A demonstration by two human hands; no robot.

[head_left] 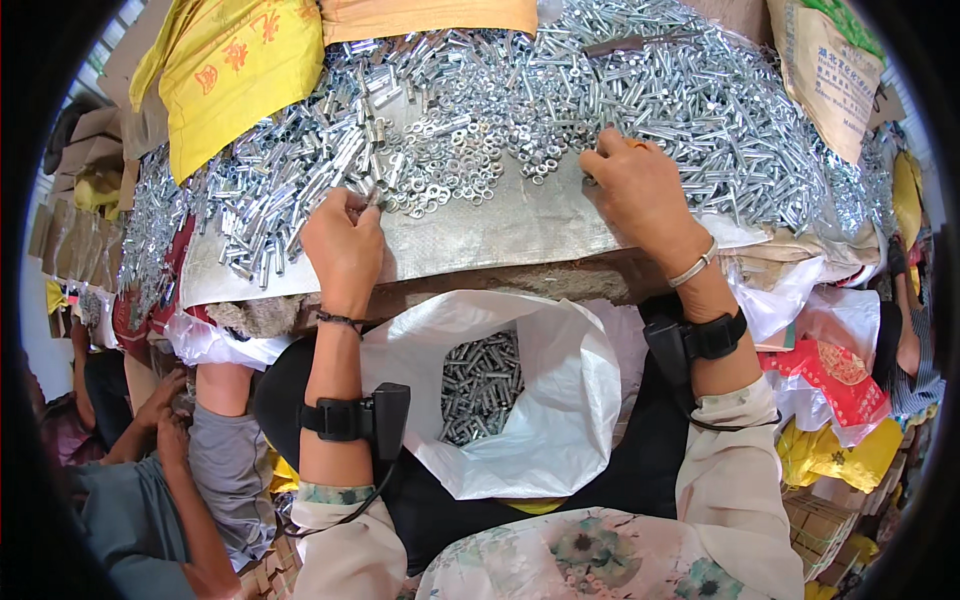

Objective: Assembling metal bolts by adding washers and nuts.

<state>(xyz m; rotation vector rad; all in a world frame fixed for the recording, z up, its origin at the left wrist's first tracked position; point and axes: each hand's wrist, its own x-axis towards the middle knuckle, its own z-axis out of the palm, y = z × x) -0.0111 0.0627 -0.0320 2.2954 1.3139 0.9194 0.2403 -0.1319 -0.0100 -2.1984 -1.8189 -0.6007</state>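
My left hand (343, 248) is at the near edge of a heap of shiny metal sleeves (268, 215). Its thumb and fingers pinch together at a small metal piece whose kind I cannot make out. Beside it lie loose nuts and rings (450, 170) on a pale woven sheet (470, 238). My right hand (648, 192) has its fingers curled in at the border of a pile of metal bolts or pins (735, 150); what they hold, if anything, is hidden. Below, between my forearms, a white plastic sack (575, 400) stands wide-mouthed with many assembled-looking metal fasteners (482, 385) inside.
Yellow sacks (240, 75) cover the far left of the heap, and a printed tan sack (828, 80) hangs at the far right. Another person's arm (185, 480) is at the lower left. A red bag (830, 385) and yellow bags (840, 455) lie at right.
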